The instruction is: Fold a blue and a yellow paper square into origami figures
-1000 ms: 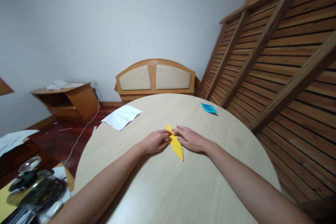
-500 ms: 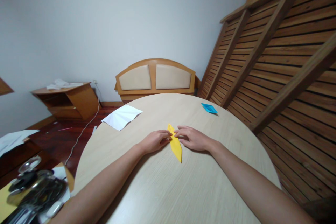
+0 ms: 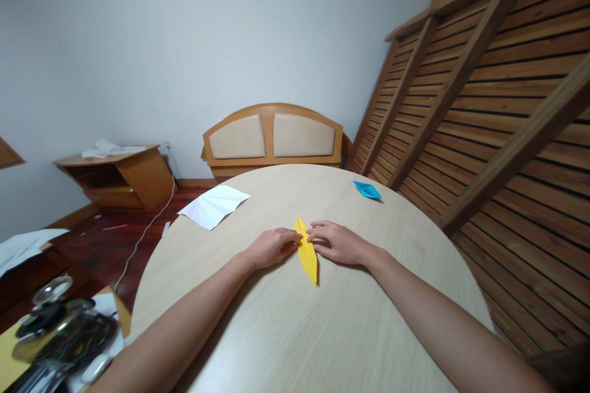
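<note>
A long, narrow piece of folded yellow paper (image 3: 308,260), pointed at both ends, lies between my hands on the round table (image 3: 295,331). My left hand (image 3: 275,247) grips its left edge near the middle with bent fingers. From the right, my right hand (image 3: 338,242) holds the opposite edge with its fingertips, the fingers partly curled. The fingers cover part of the paper's middle. A blue folded paper piece (image 3: 367,190) rests toward the table's far right side.
A creased white sheet (image 3: 214,206) lies at the table's far left edge. Left of the table stands a cluttered surface with a glass teapot-like object (image 3: 69,331). A headboard (image 3: 271,135) stands behind, and a slatted wooden frame (image 3: 488,92) leans on the right.
The yellow paper's near end has shifted slightly left and its sides look more curved. Both hands stay almost in the same place on it.
</note>
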Action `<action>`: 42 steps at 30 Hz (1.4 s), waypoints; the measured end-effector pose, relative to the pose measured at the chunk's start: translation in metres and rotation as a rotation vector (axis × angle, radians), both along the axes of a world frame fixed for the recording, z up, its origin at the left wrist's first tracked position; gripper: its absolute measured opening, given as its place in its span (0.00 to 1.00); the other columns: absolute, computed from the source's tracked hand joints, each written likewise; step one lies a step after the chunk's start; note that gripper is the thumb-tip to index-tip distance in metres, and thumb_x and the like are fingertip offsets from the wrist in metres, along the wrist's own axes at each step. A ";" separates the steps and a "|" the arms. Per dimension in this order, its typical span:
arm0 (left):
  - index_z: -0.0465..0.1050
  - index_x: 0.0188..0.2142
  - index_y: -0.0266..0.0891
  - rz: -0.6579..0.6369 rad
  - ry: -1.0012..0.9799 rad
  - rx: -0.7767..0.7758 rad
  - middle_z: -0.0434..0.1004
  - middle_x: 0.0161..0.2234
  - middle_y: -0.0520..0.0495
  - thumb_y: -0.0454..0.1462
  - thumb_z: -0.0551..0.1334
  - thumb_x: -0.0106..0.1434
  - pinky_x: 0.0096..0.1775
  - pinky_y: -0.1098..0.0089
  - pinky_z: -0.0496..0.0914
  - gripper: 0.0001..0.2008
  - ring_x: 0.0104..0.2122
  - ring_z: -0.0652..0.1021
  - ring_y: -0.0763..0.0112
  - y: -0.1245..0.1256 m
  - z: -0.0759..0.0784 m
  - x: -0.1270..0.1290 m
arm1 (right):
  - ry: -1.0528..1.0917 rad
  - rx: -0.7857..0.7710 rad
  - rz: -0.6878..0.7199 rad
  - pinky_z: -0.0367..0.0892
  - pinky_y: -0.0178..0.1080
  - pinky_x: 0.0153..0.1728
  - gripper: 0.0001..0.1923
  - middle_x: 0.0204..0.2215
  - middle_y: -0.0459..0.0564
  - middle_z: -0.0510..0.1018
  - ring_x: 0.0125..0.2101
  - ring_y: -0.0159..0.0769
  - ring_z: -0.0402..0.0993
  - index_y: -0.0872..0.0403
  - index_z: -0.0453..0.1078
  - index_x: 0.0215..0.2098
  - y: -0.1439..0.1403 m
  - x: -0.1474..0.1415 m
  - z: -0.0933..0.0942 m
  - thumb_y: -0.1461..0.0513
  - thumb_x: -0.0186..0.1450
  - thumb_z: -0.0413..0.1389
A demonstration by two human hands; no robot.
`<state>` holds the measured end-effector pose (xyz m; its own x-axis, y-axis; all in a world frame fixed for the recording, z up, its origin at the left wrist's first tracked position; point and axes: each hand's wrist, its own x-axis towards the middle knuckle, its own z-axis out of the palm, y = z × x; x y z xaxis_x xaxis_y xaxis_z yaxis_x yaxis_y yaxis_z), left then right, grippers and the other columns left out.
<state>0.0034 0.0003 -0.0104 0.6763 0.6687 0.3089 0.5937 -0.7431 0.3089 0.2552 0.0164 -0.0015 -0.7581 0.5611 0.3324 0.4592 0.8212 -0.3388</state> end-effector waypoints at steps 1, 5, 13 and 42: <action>0.74 0.50 0.43 0.002 0.002 -0.003 0.79 0.51 0.46 0.36 0.57 0.69 0.51 0.67 0.72 0.12 0.49 0.79 0.65 0.000 0.000 0.000 | 0.001 0.000 -0.003 0.65 0.48 0.56 0.12 0.49 0.54 0.79 0.57 0.45 0.69 0.50 0.76 0.47 0.000 0.000 0.000 0.62 0.66 0.56; 0.74 0.51 0.42 0.004 0.004 -0.008 0.79 0.51 0.46 0.36 0.57 0.69 0.51 0.67 0.72 0.13 0.49 0.79 0.64 -0.002 0.003 0.000 | 0.000 -0.004 -0.021 0.66 0.45 0.54 0.10 0.49 0.54 0.77 0.54 0.43 0.70 0.50 0.75 0.45 -0.002 -0.002 0.003 0.62 0.66 0.56; 0.72 0.53 0.42 0.012 0.041 -0.010 0.78 0.52 0.44 0.40 0.58 0.67 0.49 0.66 0.72 0.16 0.48 0.79 0.62 -0.006 0.008 0.000 | 0.016 -0.017 -0.029 0.65 0.44 0.53 0.06 0.45 0.51 0.78 0.52 0.43 0.70 0.50 0.73 0.40 -0.006 -0.004 0.007 0.64 0.66 0.55; 0.74 0.39 0.41 0.142 -0.004 -0.033 0.79 0.40 0.46 0.40 0.51 0.72 0.41 0.69 0.70 0.13 0.39 0.78 0.66 -0.009 0.010 0.013 | 0.062 -0.059 -0.121 0.63 0.48 0.53 0.08 0.43 0.53 0.77 0.48 0.44 0.71 0.51 0.72 0.43 -0.001 -0.013 -0.004 0.61 0.71 0.51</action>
